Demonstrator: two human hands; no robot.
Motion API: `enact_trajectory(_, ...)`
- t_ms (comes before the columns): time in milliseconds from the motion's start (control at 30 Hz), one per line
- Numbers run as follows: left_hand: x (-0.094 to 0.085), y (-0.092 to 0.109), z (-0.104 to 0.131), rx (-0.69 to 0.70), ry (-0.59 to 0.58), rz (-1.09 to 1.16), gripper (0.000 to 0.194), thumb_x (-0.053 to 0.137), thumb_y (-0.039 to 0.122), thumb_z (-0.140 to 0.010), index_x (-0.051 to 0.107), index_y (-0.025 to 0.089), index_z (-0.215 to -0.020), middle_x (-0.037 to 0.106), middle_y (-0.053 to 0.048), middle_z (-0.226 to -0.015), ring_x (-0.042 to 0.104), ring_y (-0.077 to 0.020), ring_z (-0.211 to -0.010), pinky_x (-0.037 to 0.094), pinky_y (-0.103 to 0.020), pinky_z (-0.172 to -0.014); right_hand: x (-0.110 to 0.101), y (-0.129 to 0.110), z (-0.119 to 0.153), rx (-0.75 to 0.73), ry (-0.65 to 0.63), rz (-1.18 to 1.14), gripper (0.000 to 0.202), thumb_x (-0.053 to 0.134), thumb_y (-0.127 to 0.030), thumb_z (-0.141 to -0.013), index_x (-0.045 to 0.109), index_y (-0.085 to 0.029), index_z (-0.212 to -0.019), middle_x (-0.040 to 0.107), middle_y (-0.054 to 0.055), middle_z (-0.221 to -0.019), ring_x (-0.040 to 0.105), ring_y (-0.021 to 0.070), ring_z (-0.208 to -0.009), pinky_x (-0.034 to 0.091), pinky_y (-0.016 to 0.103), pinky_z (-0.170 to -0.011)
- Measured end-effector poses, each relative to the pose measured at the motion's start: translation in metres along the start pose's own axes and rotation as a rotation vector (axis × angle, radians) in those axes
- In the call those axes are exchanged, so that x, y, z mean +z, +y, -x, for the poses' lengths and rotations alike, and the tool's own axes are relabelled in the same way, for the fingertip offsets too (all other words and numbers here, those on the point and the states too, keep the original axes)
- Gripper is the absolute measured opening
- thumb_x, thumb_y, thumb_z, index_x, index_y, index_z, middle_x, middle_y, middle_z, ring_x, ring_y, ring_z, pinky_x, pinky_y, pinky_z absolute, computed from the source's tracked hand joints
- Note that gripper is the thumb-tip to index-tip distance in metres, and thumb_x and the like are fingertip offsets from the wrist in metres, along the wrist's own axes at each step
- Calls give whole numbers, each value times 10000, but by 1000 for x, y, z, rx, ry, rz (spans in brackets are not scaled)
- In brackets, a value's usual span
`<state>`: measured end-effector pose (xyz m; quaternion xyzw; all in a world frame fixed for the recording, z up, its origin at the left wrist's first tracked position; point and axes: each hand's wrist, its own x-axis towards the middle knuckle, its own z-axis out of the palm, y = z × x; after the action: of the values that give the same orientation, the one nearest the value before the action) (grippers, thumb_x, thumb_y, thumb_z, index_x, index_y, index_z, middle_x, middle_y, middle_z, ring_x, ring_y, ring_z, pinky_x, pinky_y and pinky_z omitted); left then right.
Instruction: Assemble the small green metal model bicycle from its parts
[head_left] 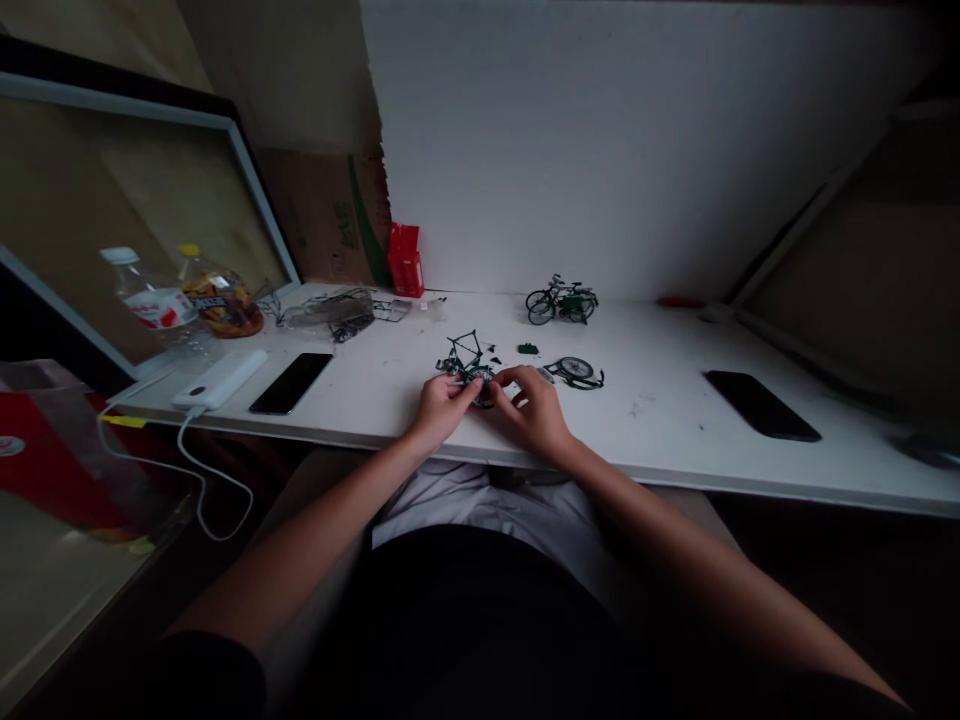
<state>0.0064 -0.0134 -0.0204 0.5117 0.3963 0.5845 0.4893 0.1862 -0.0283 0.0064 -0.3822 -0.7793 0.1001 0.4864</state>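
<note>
A partly built dark green model bicycle (465, 346) is tilted over the white tabletop in front of me. My left hand (441, 408) grips its lower part, thumb pressed on top. From the right, my right hand (537, 408) meets it with thumb and fingertips pinched at the small wheel (484, 398); whatever lies between these fingertips is too small to make out. Just right of my right hand lie a loose spoked wheel (574, 367) and a curved dark piece (585, 382). A small green part (528, 349) rests beyond my fingers.
Another model bicycle (561, 302) stands near the back wall. Plastic-wrapped parts (330, 312) and a red box (406, 262) are at back left. Two bottles (223, 305), a white power bank (220, 380) and a phone (292, 383) sit left; a dark phone-like slab (763, 405) lies right.
</note>
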Motion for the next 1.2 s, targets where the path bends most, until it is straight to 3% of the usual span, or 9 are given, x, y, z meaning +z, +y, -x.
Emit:
enact_trajectory(433, 2, -1, 0, 28, 32, -14, 401, 847, 441, -808, 732, 107, -996, 814, -137, -930, 784, -253, -859, 615, -352, -811, -2, 8, -4, 103, -92, -139, 249, 627, -433, -1012, 700, -216, -913, 731, 66, -964, 659, 220, -897, 511, 351, -787)
enact_trajectory(700, 0, -1, 1, 82, -14, -102, 390, 814, 469, -836, 755, 123, -1004, 823, -146, -984, 795, -278, -890, 629, -378, -849, 0, 14, -6, 244, -144, -296, 293, 673, -478, -962, 732, -194, -920, 748, 71, -960, 673, 215, -875, 513, 317, -750)
enact_trajectory(933, 2, 4, 6, 138, -6, -205, 348, 801, 454, -841, 774, 137, -982, 829, -143, -979, 805, -302, -907, 646, -375, -809, 2, 25, -7, 240, -178, -357, 324, 695, -513, -935, 730, -192, -904, 748, 68, -924, 654, 216, -850, 500, 335, -793)
enact_trajectory(1200, 2, 3, 9, 200, -5, -296, 311, 757, 437, -884, 781, 140, -973, 827, -141, -929, 801, -301, -906, 638, -374, -826, 0, 21, -8, 208, -187, -339, 314, 674, -503, -943, 705, -191, -912, 736, 71, -934, 653, 219, -861, 501, 345, -819)
